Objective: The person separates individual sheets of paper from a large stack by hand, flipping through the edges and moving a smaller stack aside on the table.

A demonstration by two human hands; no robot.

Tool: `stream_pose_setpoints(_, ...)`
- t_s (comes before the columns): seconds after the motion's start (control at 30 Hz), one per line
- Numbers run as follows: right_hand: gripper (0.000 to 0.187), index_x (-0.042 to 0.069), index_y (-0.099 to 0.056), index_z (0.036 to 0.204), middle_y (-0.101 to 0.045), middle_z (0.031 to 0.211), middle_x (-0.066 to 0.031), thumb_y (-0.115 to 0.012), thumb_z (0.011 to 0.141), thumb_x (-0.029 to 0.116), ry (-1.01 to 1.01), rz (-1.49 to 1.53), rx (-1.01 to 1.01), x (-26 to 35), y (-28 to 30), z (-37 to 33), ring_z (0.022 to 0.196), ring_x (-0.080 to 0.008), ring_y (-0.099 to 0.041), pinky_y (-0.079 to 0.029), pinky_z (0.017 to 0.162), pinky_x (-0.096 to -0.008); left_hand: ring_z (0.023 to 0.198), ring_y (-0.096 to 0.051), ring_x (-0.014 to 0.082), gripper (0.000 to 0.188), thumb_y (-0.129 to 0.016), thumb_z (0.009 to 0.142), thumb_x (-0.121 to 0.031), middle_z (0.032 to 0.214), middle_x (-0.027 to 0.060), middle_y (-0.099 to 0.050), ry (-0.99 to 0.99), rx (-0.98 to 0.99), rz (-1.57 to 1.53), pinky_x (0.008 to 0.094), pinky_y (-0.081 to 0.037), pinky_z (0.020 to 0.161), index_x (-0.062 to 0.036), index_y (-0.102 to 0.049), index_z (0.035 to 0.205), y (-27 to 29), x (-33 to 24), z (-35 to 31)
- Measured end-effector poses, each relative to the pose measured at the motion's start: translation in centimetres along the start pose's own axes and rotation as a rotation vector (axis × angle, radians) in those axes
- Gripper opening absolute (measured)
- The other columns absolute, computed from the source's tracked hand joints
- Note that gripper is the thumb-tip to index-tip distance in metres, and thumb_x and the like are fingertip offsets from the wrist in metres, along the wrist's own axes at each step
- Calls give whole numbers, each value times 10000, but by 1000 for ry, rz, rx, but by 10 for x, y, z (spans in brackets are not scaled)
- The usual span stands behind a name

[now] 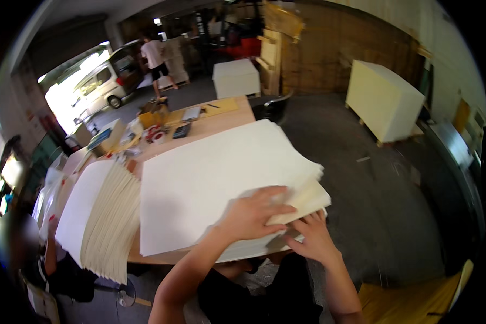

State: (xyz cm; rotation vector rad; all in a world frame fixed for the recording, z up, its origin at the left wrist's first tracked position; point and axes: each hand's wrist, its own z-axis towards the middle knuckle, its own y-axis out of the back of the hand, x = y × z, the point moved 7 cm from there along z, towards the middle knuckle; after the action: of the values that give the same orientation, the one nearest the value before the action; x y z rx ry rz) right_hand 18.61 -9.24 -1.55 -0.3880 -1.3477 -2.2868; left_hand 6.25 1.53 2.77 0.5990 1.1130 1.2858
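Note:
A broad stack of large white paper sheets lies on the table in front of me. Its right corner is bent and fanned into several layers. My left hand rests on top near that corner, fingers spread and the thumb by the near edge. Close beside it, my right hand has its fingers at the edge of the sheets and its thumb lower, gripping the corner. The sheet faces under both palms are hidden. To the left, a second pile of sheets is fanned in long overlapping steps and overhangs the near edge.
On the wooden table lie a dark calculator, tape rolls and a cardboard box. Pale block-like stacks stand beyond on pallets. Another person is at the far left; one walks near a van.

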Motion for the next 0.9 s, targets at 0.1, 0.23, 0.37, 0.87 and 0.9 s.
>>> stream_pose_setpoints(0.1, 426, 97, -728, 1169, -645, 1300, -129, -737, 758, 212, -24, 27, 10, -7, 0, -3, 1329, -367, -509, -295, 1161, -540, 1376, -545, 309, 525, -712, 919, -405, 1590, 71, -470, -189, -25, 242, 418, -534, 1052, -385, -606, 1433, -8, -19, 4)
stream_pose_setpoints(0.23, 418, 90, -739, 1153, -660, 1261, -123, -716, 750, 199, -8, -6, -62, 2, -2, 8, 1292, -360, -532, -277, 1165, -535, 1414, -504, 298, 594, -657, 955, -408, 1624, 75, -418, -163, -35, 274, 433, -513, 1085, -334, -506, 1524, -1, -11, 2)
stream_pose_setpoints(0.37, 366, 70, -738, 1124, -671, 1237, -129, -718, 775, 179, -47, 39, -33, 3, -2, 11, 1274, -361, -551, -304, 1160, -521, 1416, -499, 298, 638, -662, 952, -416, 1602, 88, -443, -90, -37, 244, 439, -512, 1087, -221, -491, 1535, -9, 1, 6)
stream_pose_setpoints(0.87, 377, -22, -552, 739, -547, 649, -184, -694, 981, 230, -514, 193, -167, -49, 70, 12, 558, -360, -524, -428, 545, -441, 1184, -633, 363, 617, -650, 960, -277, 1478, 147, -533, -69, -72, 144, 456, -575, 944, -328, -471, 1549, -11, 3, 5)
stream_pose_setpoints(0.9, 382, -23, -537, 739, -546, 646, -182, -695, 981, 226, -454, 129, -191, -40, 65, 22, 545, -337, -520, -428, 543, -429, 1165, -645, 368, 628, -646, 960, -249, 1486, 149, -529, -74, -99, 150, 453, -587, 925, -367, -465, 1550, -9, 4, 3)
